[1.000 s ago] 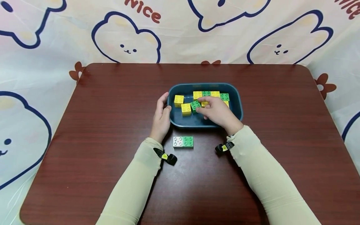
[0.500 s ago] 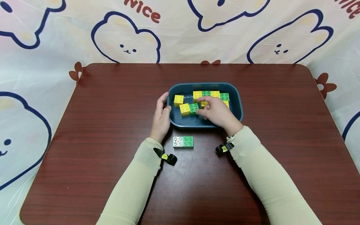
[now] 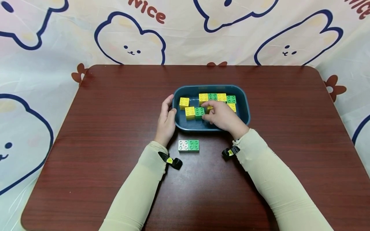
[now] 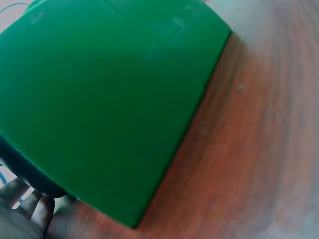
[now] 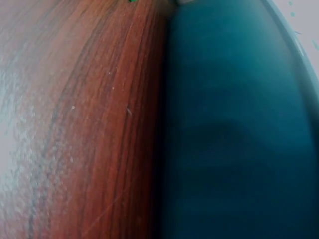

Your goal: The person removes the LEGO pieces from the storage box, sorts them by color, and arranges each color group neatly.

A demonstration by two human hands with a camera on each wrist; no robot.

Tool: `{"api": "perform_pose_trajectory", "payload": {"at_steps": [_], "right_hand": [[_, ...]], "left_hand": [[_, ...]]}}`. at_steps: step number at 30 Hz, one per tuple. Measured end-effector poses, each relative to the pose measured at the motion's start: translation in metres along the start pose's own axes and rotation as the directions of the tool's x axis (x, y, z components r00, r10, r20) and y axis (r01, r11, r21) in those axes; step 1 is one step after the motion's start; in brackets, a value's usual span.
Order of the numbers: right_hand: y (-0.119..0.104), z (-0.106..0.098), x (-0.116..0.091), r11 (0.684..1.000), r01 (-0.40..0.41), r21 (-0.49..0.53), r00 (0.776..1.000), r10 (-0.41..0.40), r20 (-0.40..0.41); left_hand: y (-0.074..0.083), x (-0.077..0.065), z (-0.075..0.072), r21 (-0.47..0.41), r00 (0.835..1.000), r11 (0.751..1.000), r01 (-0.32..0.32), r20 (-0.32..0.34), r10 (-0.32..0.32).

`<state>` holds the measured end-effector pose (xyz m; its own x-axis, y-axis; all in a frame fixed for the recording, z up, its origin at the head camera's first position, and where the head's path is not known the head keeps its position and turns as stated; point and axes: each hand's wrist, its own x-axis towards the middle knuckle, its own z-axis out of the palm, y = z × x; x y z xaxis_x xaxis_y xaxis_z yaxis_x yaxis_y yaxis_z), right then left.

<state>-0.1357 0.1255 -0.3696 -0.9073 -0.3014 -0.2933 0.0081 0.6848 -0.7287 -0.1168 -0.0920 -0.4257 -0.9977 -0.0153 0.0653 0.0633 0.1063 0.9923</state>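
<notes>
In the head view my right hand (image 3: 221, 115) reaches into a dark blue tray (image 3: 212, 129). Its thumb touches the right side of a green toy brick (image 3: 199, 112), while the index finger lies just behind that brick. A yellow brick (image 3: 189, 113) sits against the green one's left side. My left hand (image 3: 165, 123) rests against the tray's left end, thumb and fingers along the outside of the rim. Part of that hand (image 4: 27, 216) shows beneath the tray edge in the left wrist view. The right wrist view shows mostly the tray's blurred side wall (image 5: 234, 119).
In front of the tray, a white brick (image 3: 183, 146) and a green brick (image 3: 193, 146) stand side by side on the brown table (image 3: 115, 160). Several other yellow and green bricks lie in the tray. A patterned cloth (image 3: 185, 38) hangs behind the table.
The green brick at my right thumb has turned straight and shifted slightly left and nearer, alongside the yellow brick, which moved a little left. My left hand has stayed at the tray.
</notes>
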Motion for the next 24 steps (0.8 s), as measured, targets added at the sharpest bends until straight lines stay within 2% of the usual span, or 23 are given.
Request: {"api": "perform_pose_trajectory", "payload": {"at_steps": [8,14,24], "right_hand": [[-0.003,-0.001,-0.002,1.0,0.009,-0.024,0.998,-0.01,-0.064],[-0.005,-0.005,-0.004,0.999,0.019,-0.042,0.997,-0.022,-0.08],[-0.009,-0.009,-0.017,0.997,0.071,-0.013,0.989,-0.072,-0.127]], "left_hand": [[0.002,-0.001,-0.001,0.018,1.0,1.0,0.022,0.009,-0.022],[0.002,0.0,0.0,0.016,1.0,1.0,0.02,0.004,-0.02],[0.003,0.0,0.0,0.03,1.0,0.999,0.021,0.007,-0.021]]}}
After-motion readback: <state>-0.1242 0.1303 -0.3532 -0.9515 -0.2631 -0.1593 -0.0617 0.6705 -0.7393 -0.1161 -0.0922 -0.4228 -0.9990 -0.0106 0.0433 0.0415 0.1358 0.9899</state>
